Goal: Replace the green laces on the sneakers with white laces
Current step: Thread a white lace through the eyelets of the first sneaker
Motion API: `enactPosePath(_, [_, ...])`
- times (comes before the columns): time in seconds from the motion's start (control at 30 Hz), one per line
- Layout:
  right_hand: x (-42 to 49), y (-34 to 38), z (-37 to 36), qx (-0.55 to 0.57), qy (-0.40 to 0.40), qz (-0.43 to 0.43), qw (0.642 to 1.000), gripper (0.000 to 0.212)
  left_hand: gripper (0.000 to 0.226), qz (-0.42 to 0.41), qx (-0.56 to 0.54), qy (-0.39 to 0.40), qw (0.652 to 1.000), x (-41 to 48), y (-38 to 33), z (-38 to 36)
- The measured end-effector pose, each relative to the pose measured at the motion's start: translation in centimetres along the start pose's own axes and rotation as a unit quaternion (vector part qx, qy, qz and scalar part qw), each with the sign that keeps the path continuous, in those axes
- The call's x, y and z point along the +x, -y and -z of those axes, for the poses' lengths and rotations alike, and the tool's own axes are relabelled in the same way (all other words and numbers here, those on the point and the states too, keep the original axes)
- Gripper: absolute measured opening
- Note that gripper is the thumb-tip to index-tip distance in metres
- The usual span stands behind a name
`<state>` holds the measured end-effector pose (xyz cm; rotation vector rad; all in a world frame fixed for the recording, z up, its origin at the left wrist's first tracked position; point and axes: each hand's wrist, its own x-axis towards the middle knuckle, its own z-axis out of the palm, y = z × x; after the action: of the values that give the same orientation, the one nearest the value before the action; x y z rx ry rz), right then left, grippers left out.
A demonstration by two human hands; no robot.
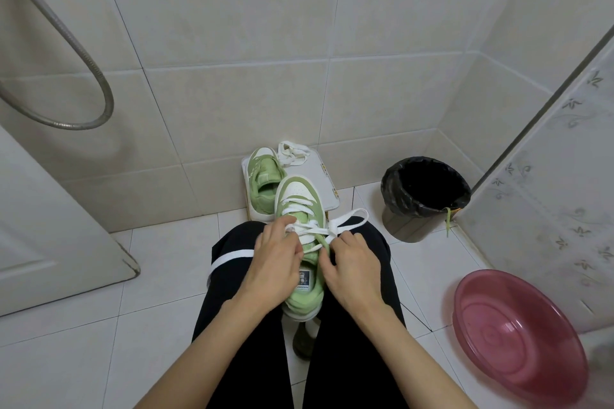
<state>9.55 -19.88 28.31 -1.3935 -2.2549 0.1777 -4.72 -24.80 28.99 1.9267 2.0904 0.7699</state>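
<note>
- while the left hand (277,254) and right hand (353,264) each pinch the white lace (310,228) at the upper eyelets, pull each crossing flat and even.
- the near sneaker (299,191) lies between the knees, right under the fingers, toe pointing away.
- the second sneaker (262,176) and spare lace (292,152) sit on the stool (323,183) beyond.

Both forearms out in front of me, bare, hands nearly touching. My left hand (277,257) is curled, pinching the white lace (347,218). My right hand (354,264) is pinching it too, knuckles up.
</note>
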Motion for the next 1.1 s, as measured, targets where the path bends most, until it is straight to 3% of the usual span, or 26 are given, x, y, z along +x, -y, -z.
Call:
enactPosePath(0.2, [0.0,-0.5,-0.2,0.009,0.02,-0.001,1.0,0.027,0.007,-0.015,0.042,-0.022,0.999,-1.7,1.0,2.0])
enactPosePath(0.37, [-0.1,-0.6,-0.1,0.027,0.022,0.002,0.999,0.027,0.039,-0.047,0.138,-0.03,0.989,-0.2,-1.6,1.0])
enactPosePath(0.47, [-0.2,-0.7,-0.1,0.034,0.028,0.0,0.999,0.027,0.029,-0.049,0.164,-0.003,0.985,0.9,-1.6,0.1])
enactPosePath(0.6, [-0.1,-1.0,0.0,0.038,0.044,0.005,0.998,0.027,0.023,-0.088,0.155,0.022,0.984,1.5,-1.3,-0.4])
enactPosePath(0.77, [-0.3,-1.2,0.3,0.06,0.045,0.008,0.997,0.027,0.032,-0.117,0.05,0.038,0.991,0.1,-0.2,0.7])
enactPosePath(0.9, [0.0,-1.1,0.1,0.048,0.045,-0.011,0.998,0.027,0.019,-0.069,-0.069,-0.008,0.995,-3.0,1.3,2.7])
enactPosePath(1.0, [-0.1,-1.1,0.0,0.043,0.038,-0.019,0.998,0.027,0.017,0.064,-0.113,-0.098,0.987,-5.5,4.7,4.8])
enactPosePath(1.1, [-0.3,-1.0,0.1,0.047,0.034,-0.02,0.998,0.028,0.023,0.139,-0.082,-0.077,0.984,-6.7,6.6,5.3])
